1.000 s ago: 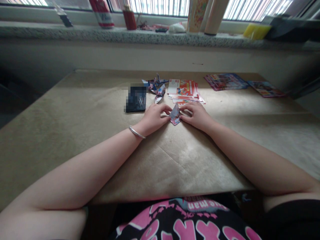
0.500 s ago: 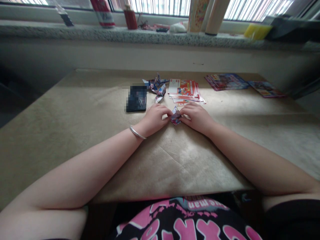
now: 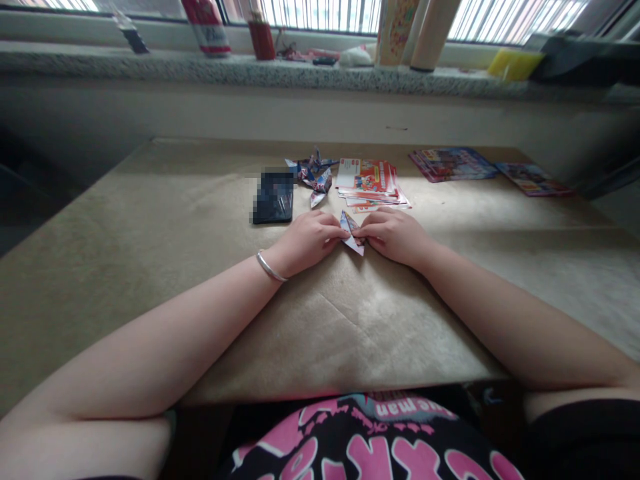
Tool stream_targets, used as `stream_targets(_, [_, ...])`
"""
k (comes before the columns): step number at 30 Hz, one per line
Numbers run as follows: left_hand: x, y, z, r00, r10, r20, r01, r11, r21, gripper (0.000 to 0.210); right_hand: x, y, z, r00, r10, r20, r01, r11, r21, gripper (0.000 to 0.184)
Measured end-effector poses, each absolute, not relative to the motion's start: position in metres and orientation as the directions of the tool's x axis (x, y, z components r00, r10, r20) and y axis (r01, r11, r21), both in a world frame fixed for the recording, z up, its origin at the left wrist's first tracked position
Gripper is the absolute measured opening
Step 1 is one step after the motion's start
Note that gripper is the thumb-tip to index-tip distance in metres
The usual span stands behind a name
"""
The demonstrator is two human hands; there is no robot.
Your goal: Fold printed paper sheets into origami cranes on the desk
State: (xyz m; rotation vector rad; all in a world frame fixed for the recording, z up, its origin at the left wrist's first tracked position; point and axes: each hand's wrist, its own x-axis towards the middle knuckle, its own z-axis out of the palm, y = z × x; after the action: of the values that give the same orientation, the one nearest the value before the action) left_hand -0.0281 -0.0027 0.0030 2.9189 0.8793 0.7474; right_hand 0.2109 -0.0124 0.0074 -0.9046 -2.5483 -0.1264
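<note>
Between my hands is a small piece of folded paper, printed on parts and white along its lower left, with pointed corners at top and bottom. My left hand pinches its left side between thumb and fingers; a silver bangle sits on that wrist. From the other side, my right hand grips the paper's right edge with closed fingers. Both hands rest low on the table. Just beyond them lie several folded paper shapes with blue and red print.
A dark tablet-like object, partly pixelated, lies beyond my left hand. Past my right hand is a stack of red and white printed sheets. Colourful booklets lie at the back right. Bottles and a can line the granite windowsill.
The folded paper has turned or been opened out, so a white face and a longer pointed shape now show. My hands have shifted only slightly.
</note>
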Motion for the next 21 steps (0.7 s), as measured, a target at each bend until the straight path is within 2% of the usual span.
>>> stream_targets(9, [-0.027, -0.013, 0.013, 0.795, 0.479, 0.372, 0.518, -0.855, -0.008, 0.027, 0.212, -0.015, 0.013, -0.711, 0.58, 0.399, 0.616, 0.786, -0.045, 0.03])
stream_targets(21, [-0.026, -0.018, 0.016, 0.776, 0.526, 0.347, 0.56, -0.828, 0.003, 0.027, 0.204, -0.023, 0.02, -0.652, 0.66, 0.373, 0.712, 0.702, 0.005, 0.026])
